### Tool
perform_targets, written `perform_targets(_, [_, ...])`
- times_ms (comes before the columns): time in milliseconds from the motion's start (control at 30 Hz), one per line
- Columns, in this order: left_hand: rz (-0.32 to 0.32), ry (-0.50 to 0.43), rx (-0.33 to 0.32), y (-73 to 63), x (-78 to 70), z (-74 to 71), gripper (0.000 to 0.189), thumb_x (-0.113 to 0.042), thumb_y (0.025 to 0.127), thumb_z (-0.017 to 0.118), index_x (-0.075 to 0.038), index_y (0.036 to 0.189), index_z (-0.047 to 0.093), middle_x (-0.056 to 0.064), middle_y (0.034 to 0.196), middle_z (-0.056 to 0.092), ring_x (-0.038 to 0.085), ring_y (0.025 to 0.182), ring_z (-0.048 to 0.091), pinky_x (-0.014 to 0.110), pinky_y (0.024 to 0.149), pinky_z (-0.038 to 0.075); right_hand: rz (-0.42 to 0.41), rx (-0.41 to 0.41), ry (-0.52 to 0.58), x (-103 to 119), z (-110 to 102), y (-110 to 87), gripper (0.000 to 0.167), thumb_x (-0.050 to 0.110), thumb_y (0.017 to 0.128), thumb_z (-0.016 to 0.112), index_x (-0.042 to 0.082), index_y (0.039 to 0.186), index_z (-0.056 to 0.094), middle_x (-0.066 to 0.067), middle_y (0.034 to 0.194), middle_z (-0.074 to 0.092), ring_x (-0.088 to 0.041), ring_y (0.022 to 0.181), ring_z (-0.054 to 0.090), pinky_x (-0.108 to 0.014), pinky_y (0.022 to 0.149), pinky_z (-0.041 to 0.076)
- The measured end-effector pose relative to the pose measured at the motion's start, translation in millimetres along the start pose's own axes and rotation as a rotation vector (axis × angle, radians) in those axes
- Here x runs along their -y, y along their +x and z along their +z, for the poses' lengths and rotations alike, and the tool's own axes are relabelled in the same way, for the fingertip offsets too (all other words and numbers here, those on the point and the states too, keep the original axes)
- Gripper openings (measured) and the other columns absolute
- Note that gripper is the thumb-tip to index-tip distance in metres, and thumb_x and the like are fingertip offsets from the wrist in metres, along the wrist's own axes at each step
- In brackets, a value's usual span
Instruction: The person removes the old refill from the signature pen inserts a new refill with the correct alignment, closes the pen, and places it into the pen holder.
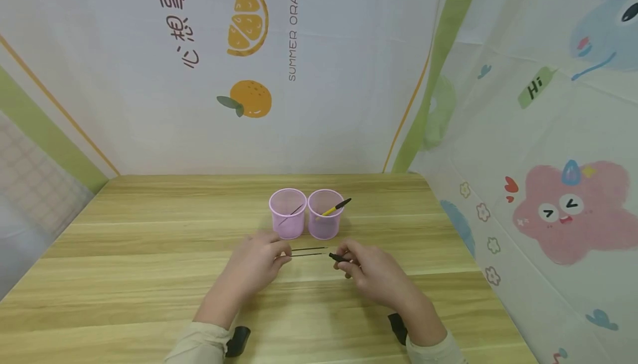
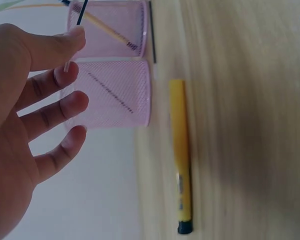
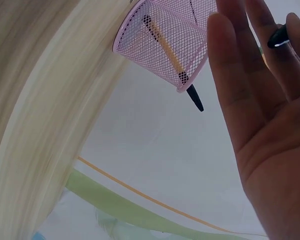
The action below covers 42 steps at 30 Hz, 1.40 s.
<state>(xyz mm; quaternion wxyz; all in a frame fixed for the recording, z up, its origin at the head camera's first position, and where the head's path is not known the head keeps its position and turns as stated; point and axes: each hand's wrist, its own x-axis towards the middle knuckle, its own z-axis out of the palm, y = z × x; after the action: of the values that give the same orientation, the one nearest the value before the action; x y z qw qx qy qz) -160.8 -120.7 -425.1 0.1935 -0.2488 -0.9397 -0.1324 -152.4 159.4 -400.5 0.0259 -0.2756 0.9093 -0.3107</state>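
My left hand [image 1: 259, 261] pinches a thin black pen refill [image 1: 309, 255] between thumb and forefinger, its pale tip pointing right. The other left fingers are spread apart in the left wrist view. A second such refill [image 2: 152, 35] lies on the table just beyond. My right hand [image 1: 371, 272] holds a black pen cap [image 1: 337, 257] with thumb and fingertips, close to the refill's tip. Below the left hand lies a yellow pen barrel [image 2: 180, 145] with a black end; in the head view that hand hides it.
Two pink mesh cups stand side by side behind the hands. The left cup [image 1: 287, 228] contains a thin dark stick [image 1: 291, 215]. In the right cup [image 1: 325, 230] leans a yellow pen [image 1: 336, 207] with a black cap. Printed cloth [image 1: 339, 131] hangs behind the wooden table [image 1: 149, 231].
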Motion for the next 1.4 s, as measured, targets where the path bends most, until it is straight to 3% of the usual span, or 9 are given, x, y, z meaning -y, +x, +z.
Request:
perform_targets(200, [-0.051,0.009,0.111,12.2,-1.1,12.9,0.006,-0.023,0.091,0.083,-0.022,0.089,0.077,-0.005,0.093,0.075,0.024,0.095,0.072,0.05,0.088,0.059,-0.026,-0.005,0.006,-0.9,0.0,0.3,0.009,0.015,0.103,0.069,0.018,0.108,0.063,0.002,0.096,0.081,-0.013,0.078,0.071,-0.022,0.065,0.05])
perform_targets(300, [-0.055,0.019,0.138,17.3,0.0,19.2,0.005,-0.024,0.092,0.082,-0.022,0.089,0.078,-0.004,0.092,0.074,0.025,0.094,0.073,0.05,0.092,0.058,-0.026,-0.007,-0.001,-0.7,-0.3,0.1,0.007,0.015,0.104,0.069,0.019,0.108,0.064,0.002,0.094,0.08,-0.008,0.075,0.068,-0.022,0.064,0.049])
perform_targets(567, [-0.059,0.07,0.186,23.7,1.1,31.4,0.006,-0.026,0.092,0.082,-0.023,0.088,0.077,-0.003,0.09,0.072,0.025,0.09,0.073,0.049,0.087,0.057,-0.004,-0.012,-0.017,-0.5,-0.9,0.3,0.005,0.017,0.103,0.07,0.018,0.107,0.067,0.002,0.092,0.078,-0.002,0.074,0.063,-0.022,0.064,0.048])
perform_targets(700, [-0.068,0.079,0.224,24.4,1.9,36.4,0.006,-0.025,0.091,0.082,-0.022,0.088,0.077,-0.002,0.09,0.074,0.026,0.09,0.073,0.05,0.088,0.056,0.02,-0.019,-0.049,1.5,-1.1,0.2,0.007,0.018,0.101,0.073,0.022,0.105,0.07,0.01,0.096,0.074,0.002,0.077,0.061,-0.022,0.066,0.049])
perform_targets(1000, [-0.048,0.126,0.231,25.0,1.6,39.9,0.016,-0.024,0.092,0.081,-0.021,0.08,0.071,-0.001,0.083,0.073,0.025,0.082,0.071,0.045,0.08,0.054,-0.032,-0.052,-0.075,-1.8,-1.0,1.0,0.009,0.017,0.097,0.077,0.023,0.103,0.074,0.013,0.095,0.07,0.002,0.071,0.05,-0.02,0.064,0.045])
perform_targets(1400, [-0.049,0.186,0.279,29.1,0.3,42.2,0.018,-0.027,0.093,0.079,-0.022,0.078,0.069,-0.001,0.085,0.073,0.025,0.083,0.071,0.044,0.077,0.054,-0.052,-0.036,-0.093,-3.2,-0.5,3.3,0.008,0.019,0.097,0.078,0.021,0.104,0.076,0.011,0.097,0.073,0.004,0.069,0.05,-0.019,0.063,0.045])
